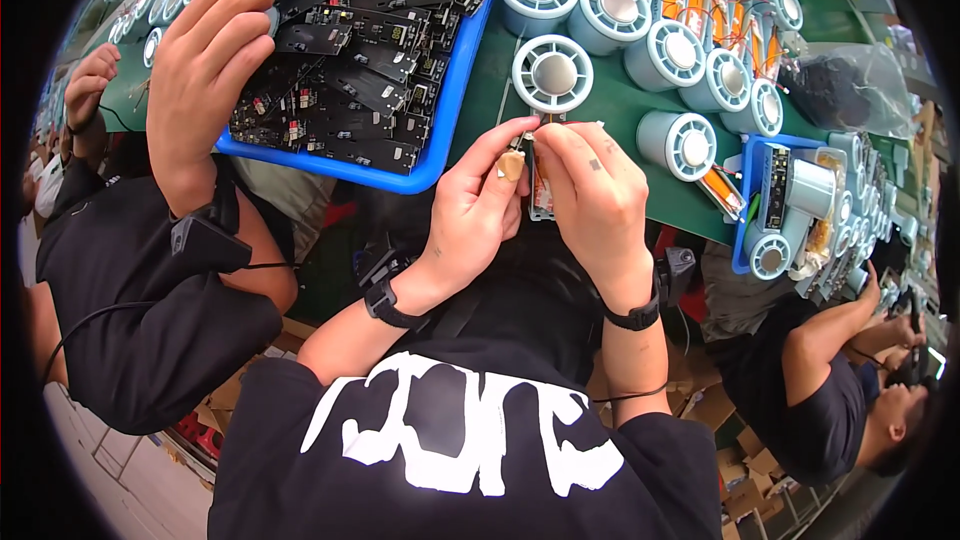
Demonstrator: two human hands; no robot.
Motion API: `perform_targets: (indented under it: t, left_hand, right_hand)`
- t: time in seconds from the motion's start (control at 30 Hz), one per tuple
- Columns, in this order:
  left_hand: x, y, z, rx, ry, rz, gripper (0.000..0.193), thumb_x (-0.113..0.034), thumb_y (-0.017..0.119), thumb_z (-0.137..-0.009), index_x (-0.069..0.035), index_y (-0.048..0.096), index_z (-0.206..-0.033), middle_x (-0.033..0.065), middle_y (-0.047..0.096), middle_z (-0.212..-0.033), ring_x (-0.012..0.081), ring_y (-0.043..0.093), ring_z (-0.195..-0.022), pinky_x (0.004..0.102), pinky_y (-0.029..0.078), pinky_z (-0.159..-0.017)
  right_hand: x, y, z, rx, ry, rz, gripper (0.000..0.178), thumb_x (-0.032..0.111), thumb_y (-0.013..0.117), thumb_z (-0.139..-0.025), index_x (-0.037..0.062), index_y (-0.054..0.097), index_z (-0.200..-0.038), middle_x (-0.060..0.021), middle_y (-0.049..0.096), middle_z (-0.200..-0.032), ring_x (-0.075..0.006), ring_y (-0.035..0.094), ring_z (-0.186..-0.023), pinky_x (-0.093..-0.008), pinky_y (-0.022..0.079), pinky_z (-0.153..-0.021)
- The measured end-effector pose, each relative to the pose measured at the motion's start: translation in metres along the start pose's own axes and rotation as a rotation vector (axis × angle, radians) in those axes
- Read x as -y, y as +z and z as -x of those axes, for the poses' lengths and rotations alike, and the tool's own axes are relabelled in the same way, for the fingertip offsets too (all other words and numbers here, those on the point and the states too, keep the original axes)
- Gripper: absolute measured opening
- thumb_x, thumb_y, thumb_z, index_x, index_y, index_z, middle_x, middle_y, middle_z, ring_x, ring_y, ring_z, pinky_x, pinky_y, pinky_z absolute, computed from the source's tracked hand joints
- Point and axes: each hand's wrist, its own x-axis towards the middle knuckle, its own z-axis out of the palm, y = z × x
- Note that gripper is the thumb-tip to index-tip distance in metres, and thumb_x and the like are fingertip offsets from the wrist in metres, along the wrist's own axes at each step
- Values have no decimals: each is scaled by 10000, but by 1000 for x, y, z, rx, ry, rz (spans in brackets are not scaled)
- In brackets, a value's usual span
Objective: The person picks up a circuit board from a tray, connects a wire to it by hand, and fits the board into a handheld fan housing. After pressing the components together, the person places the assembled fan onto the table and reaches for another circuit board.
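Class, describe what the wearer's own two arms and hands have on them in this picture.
Both forearms are bare below short black sleeves. The left hand has a black band at its wrist and a tan cover on one fingertip. The right hand has a black wrist band too, with a thin dark cord further up the forearm.

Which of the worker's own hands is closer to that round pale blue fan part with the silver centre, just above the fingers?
Right. The right hand has fingertips just under the round pale blue fan housing. The left hand sits lower and further left, both pinching a small orange-and-white part.
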Motion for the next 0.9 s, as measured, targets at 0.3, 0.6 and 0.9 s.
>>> perform_targets:
  t: [0.3,0.6,0.9]
  left_hand:
    - [-3,1,2,-119,147,-616,364,-161,498,-1073,16,538,-1389,82,640,-837,166,617,-711,289,481,-650]
    - [3,-5,-1,-108,395,-920,414,47,487,-952,68,495,-1366,278,656,-991,434,664,-854,438,539,-729]
    - [-4,-3,7,-51,357,-988,374,43,516,-943,46,524,-1317,244,665,-1002,415,671,-863,450,540,-715]
  right_hand:
    - [4,-12,-16,269,-81,105,233,-46,697,-790,19,615,-998,-111,614,-841,-306,639,-764,-400,522,-676]
    - [7,-18,-24,415,-103,169,274,-13,670,-769,22,608,-1034,-98,601,-841,-301,647,-787,-387,530,-699]
    - [-6,-34,-33,461,-298,148,326,12,660,-767,12,620,-1090,-91,590,-955,-267,650,-823,-361,541,-710]
